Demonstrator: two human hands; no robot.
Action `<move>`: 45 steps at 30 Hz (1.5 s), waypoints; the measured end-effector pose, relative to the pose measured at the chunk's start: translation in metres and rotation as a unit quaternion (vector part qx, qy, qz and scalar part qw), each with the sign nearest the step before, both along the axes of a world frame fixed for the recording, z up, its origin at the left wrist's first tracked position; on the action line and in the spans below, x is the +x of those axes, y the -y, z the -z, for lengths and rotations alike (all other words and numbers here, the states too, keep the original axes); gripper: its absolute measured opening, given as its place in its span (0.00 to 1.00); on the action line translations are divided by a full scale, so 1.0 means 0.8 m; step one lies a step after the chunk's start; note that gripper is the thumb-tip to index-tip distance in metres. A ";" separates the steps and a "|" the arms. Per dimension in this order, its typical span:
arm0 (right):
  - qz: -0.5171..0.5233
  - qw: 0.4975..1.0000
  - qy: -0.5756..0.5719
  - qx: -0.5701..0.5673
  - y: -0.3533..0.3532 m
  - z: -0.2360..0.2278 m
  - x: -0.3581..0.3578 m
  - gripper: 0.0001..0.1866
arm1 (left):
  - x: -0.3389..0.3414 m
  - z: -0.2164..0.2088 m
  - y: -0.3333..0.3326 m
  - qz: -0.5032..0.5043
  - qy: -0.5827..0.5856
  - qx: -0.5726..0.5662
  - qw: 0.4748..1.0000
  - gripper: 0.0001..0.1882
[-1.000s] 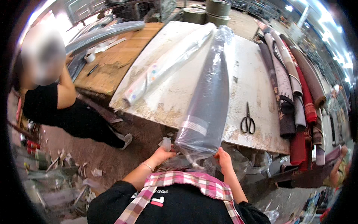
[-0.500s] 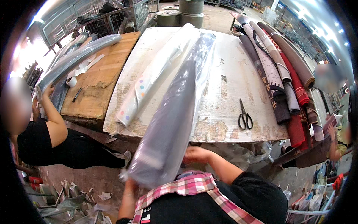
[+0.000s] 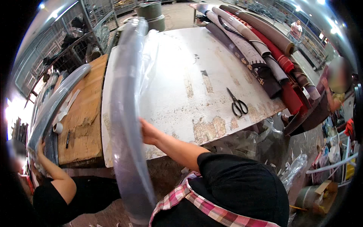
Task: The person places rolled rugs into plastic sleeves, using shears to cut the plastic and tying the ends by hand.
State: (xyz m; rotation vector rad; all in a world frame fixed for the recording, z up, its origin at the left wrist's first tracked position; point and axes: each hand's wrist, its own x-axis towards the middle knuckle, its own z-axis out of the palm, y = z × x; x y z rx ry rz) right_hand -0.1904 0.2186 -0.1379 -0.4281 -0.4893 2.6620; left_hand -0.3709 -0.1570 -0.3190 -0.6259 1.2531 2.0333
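Holding the long grey roll (image 3: 126, 125) in its clear wrap, the right hand (image 3: 148, 132) presses on its side. The left hand is hidden, so I cannot tell its grip. The roll's far end lies on the bench (image 3: 189, 87), left side; the near end hangs off. It may slip on the smooth wrap, or swing into the person (image 3: 60, 189) on the left.

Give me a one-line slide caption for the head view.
Right hand grips a long plastic-wrapped grey roll at the white worktable, scissors and stacked fabric rolls alongside.
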 end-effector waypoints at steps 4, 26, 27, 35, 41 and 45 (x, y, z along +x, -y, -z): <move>-0.033 0.960 0.058 0.273 -0.057 -0.014 0.021 0.25 | -0.025 0.000 -0.039 0.022 -0.006 0.018 1.000 0.10; 0.656 0.671 0.341 0.051 -0.476 0.072 0.726 0.22 | 0.137 -0.040 -0.259 0.076 -0.094 -0.220 0.968 0.10; 0.656 0.641 0.388 0.089 -0.466 0.051 0.694 0.20 | 0.147 -0.042 -0.258 0.097 -0.112 -0.208 0.967 0.09; 0.060 0.121 0.718 0.683 -0.268 -0.040 0.397 0.16 | 0.182 -0.070 -0.306 0.239 -0.206 -0.209 0.926 0.09; 0.005 -0.129 0.522 0.843 0.004 0.034 0.350 0.20 | 0.233 -0.073 -0.276 0.595 -0.291 -0.085 0.744 0.10; 0.031 -0.134 0.453 0.881 0.111 0.115 0.329 0.22 | 0.230 -0.084 -0.270 0.723 -0.346 -0.026 0.598 0.15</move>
